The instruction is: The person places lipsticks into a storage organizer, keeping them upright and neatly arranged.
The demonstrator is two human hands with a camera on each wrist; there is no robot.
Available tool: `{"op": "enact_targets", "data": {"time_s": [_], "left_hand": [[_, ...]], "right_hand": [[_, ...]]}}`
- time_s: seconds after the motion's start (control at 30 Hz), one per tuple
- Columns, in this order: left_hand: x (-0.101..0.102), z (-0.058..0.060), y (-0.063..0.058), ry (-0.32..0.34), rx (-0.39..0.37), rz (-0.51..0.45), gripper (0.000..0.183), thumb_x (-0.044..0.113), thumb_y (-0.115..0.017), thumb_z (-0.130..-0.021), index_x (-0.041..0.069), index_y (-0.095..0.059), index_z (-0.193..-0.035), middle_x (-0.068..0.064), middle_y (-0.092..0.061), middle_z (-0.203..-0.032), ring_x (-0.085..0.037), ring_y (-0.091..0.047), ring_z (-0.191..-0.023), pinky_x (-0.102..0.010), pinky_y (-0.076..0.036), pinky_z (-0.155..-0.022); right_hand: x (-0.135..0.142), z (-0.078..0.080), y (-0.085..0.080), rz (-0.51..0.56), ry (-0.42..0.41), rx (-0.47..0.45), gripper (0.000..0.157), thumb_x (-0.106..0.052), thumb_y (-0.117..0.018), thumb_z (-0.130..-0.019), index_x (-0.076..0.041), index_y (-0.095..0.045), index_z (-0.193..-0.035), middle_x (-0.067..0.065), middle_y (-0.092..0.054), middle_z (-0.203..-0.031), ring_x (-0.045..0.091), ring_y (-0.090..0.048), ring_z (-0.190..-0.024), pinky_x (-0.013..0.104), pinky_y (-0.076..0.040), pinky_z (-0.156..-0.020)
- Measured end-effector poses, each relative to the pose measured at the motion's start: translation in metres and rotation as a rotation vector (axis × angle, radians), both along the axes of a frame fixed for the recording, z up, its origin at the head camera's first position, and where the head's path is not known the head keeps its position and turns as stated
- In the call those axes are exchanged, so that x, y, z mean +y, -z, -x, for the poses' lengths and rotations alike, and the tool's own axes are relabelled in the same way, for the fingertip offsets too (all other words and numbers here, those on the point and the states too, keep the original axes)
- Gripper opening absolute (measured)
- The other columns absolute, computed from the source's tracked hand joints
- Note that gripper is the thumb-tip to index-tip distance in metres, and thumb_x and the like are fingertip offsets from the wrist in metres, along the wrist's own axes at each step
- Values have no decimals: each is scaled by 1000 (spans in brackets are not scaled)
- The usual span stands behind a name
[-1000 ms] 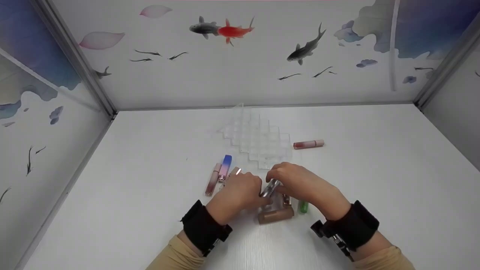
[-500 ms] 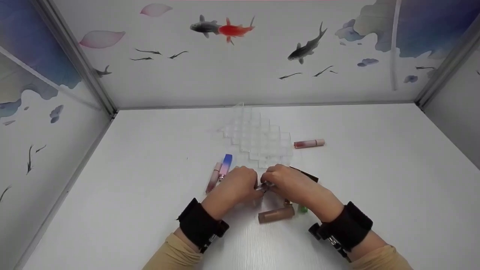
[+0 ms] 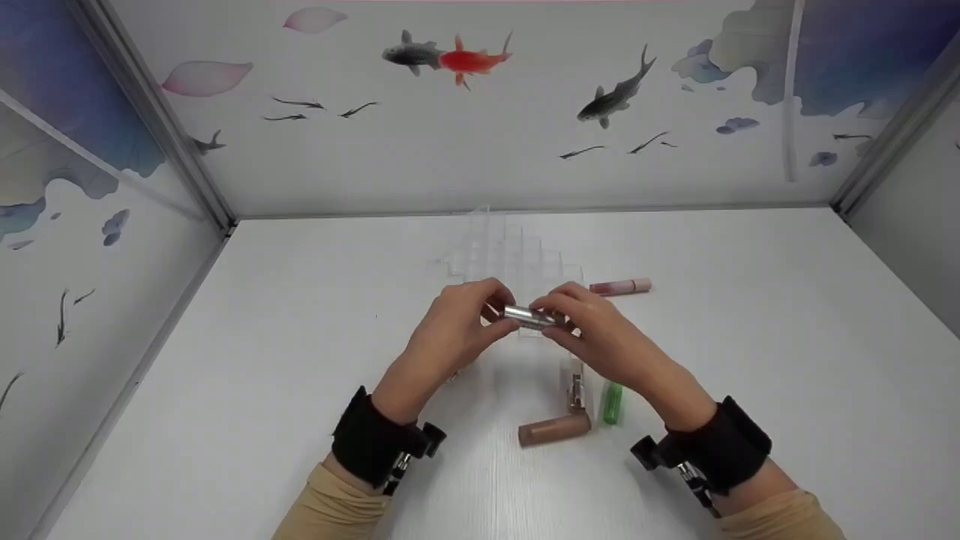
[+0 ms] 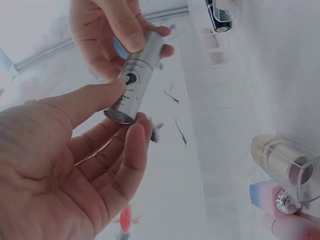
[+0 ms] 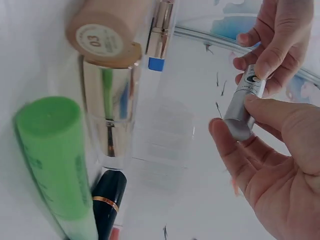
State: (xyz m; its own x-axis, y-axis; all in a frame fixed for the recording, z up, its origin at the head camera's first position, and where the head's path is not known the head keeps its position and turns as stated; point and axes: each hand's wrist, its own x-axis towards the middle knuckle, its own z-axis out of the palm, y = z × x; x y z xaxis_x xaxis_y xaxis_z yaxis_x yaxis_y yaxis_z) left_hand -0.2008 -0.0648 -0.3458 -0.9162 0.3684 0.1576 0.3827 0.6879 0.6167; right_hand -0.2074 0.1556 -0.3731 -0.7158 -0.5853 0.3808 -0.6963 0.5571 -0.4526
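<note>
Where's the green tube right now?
In the head view, the green tube lies on the table right of centre, just right of the brown tube and nearer the person's body than the right hand.

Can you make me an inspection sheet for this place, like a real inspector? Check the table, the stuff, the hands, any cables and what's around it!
Surface: white table, with several tubes lying on it.
Job's things: silver tube, held above the table between both hands.
Clutter: clear stepped rack, partly hidden behind the hands; brown tube, green tube, pink tube; blue-and-pink tube in the left wrist view.
Left hand: pinches one end of the silver tube.
Right hand: pinches the other end.
Cables: nothing seen.
Surroundings: white back wall with a printed red fish; walls at both sides.
</note>
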Motion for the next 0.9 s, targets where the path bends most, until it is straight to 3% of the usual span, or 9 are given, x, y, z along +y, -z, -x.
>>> {"op": "enact_targets", "data": {"time_s": [0.23, 0.4, 0.57, 0.7, 0.9], "left_hand": [[12, 3, 1, -16, 115, -19, 23, 21, -73, -92, 14, -64, -112, -1, -74, -106, -17, -69, -100, -34, -55, -85], [26, 3, -1, -28, 170, -9, 24, 18, -71, -94, 15, -65, -117, -1, -74, -112, -18, -68, -105, -36, -55, -89], [44, 7, 1, 1, 312, -82, 23, 13, -68, -95, 12, -67, -117, -2, -74, -110, -18, -68, -103, -32, -55, -90], [59, 14, 4, 33, 354, -178, 24, 15, -66, -97, 10, -66, -120, -4, -72, -113, -15, -69, -106, -25, -56, -89], [69, 19, 13, 55, 329, -237, 31, 17, -62, -99, 11, -58, -130, -6, -67, -119, -14, -68, -111, -15, -55, -87]], "right_hand": [[13, 4, -13, 285, 119, -8, 28, -2, -74, -87, -4, -68, -114, 4, -70, -111, 14, -67, -101, 21, -58, -85], [16, 5, -17, 453, 222, -37, 32, -1, -76, -85, -3, -68, -116, 7, -73, -109, 2, -67, -101, 16, -56, -86], [19, 6, -17, 598, 232, -63, 36, 3, -75, -83, 4, -65, -118, 13, -72, -113, 0, -67, -102, 18, -57, -85], [19, 7, -16, 640, 255, -59, 33, 4, -75, -84, 3, -67, -116, 14, -72, -113, 2, -69, -99, 18, -58, -81], [20, 8, -12, 638, 282, -37, 30, 5, -74, -84, 1, -72, -114, 15, -73, -113, 1, -69, -96, 19, -59, -79]]}}
